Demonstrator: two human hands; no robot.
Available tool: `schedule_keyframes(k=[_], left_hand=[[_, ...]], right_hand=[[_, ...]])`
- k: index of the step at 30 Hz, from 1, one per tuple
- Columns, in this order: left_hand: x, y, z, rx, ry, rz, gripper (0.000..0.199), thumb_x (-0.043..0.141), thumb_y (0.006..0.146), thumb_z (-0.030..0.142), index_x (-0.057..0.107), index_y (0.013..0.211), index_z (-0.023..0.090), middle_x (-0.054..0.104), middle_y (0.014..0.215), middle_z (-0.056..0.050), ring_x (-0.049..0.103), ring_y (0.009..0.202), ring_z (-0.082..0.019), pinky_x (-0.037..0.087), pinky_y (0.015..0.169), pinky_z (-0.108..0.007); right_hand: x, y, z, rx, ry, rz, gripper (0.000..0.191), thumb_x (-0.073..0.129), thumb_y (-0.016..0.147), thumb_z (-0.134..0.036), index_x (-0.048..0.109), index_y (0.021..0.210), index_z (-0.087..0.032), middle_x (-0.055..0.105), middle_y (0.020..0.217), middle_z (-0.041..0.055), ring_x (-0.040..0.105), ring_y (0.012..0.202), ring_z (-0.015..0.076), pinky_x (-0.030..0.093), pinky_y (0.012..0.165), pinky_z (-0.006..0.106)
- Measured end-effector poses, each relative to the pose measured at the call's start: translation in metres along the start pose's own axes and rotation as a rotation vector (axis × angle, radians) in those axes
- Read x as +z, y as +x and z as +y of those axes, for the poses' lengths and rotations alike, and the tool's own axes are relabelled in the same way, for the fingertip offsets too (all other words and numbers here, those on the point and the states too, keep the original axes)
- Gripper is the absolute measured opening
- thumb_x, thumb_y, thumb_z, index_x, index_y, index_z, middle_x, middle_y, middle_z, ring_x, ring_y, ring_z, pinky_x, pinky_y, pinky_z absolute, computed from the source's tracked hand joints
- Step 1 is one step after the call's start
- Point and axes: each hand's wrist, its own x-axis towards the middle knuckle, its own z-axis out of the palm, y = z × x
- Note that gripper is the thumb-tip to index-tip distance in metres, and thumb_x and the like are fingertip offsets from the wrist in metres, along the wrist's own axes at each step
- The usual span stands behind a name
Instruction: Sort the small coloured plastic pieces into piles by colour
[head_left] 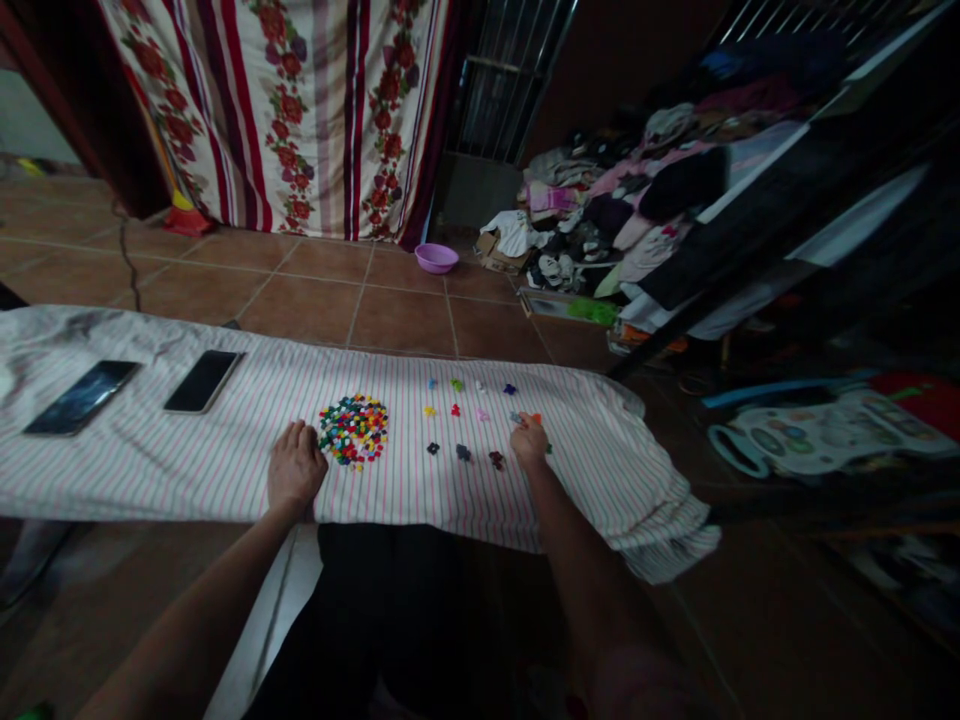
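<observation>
The person's dark trousers [394, 600] are at the near edge of a striped cloth [217, 460]. With twelve straight ahead of them and the round pile [354, 432] of small coloured pieces as the clock's centre, the left hand [297, 462] is at eight, back up on the cloth just beside the pile. Its fingers lie close together and bent; the palm is hidden, so I can't tell whether it holds anything.

Over at three, the right hand [529, 437] reaches down among the clusters, fingers drawn in, tips at a grey-blue cluster [515, 417] and an orange one [536, 420]. Whether they pinch either, I can't make out.

The other clusters sit apart in loose rows between two and four: blue [432, 383], lime [457, 384], white [481, 387] and navy [510, 389] along the far row; yellow [430, 411], red [455, 410] and pink [483, 414] in the middle; black [433, 449], dark grey [463, 453] and brown [496, 460] nearest. A green bit [549, 449] shows past the right wrist.

One phone [202, 381] lies at ten, another [81, 398] at nine. On the floor, a purple basin [437, 259] is at one.
</observation>
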Motion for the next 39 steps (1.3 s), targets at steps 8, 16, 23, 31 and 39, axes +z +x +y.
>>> schedule_keyframes(k=[8,16,23,31,39], left_hand=[[-0.001,0.0,0.0,0.015,0.04,-0.011,0.035,0.04,0.087,0.019,0.061,0.113,0.009,0.059,0.132,-0.021,0.048,0.132,-0.033,0.039,0.109,-0.048],[-0.004,0.001,0.002,-0.017,-0.009,-0.042,0.037,0.041,0.086,0.019,0.06,0.115,0.008,0.057,0.134,-0.023,0.046,0.134,-0.033,0.037,0.111,-0.049],[-0.005,0.001,0.003,-0.029,-0.007,-0.049,0.037,0.041,0.085,0.019,0.06,0.115,0.009,0.057,0.134,-0.021,0.046,0.134,-0.032,0.036,0.111,-0.048],[-0.005,0.001,0.004,-0.047,-0.046,-0.038,0.037,0.042,0.084,0.019,0.06,0.116,0.011,0.058,0.133,-0.02,0.045,0.134,-0.032,0.035,0.111,-0.049],[-0.006,0.001,0.004,-0.046,-0.063,-0.04,0.037,0.043,0.083,0.018,0.059,0.116,0.011,0.057,0.134,-0.02,0.044,0.134,-0.033,0.036,0.11,-0.051]], right_hand=[[0.004,-0.003,-0.004,0.116,0.042,0.011,0.047,0.04,0.066,-0.023,0.072,0.098,-0.012,0.073,0.094,0.0138,0.066,0.095,0.0264,0.048,0.088,0.039],[-0.002,-0.008,-0.008,0.106,0.103,0.024,0.048,0.038,0.065,-0.026,0.073,0.095,-0.012,0.072,0.099,0.0145,0.064,0.1,0.027,0.047,0.095,0.042],[-0.005,-0.009,-0.011,0.117,0.15,0.063,0.044,0.04,0.064,-0.026,0.074,0.089,-0.013,0.072,0.092,0.0117,0.064,0.098,0.0259,0.046,0.095,0.042],[-0.011,-0.01,-0.034,0.065,0.076,0.078,0.042,0.038,0.068,-0.021,0.073,0.089,-0.013,0.071,0.095,0.0131,0.063,0.098,0.0257,0.046,0.095,0.041],[0.008,-0.028,-0.085,-0.096,0.146,-0.039,0.034,0.041,0.074,-0.018,0.072,0.089,-0.017,0.072,0.092,0.0095,0.063,0.093,0.0216,0.048,0.091,0.035]])
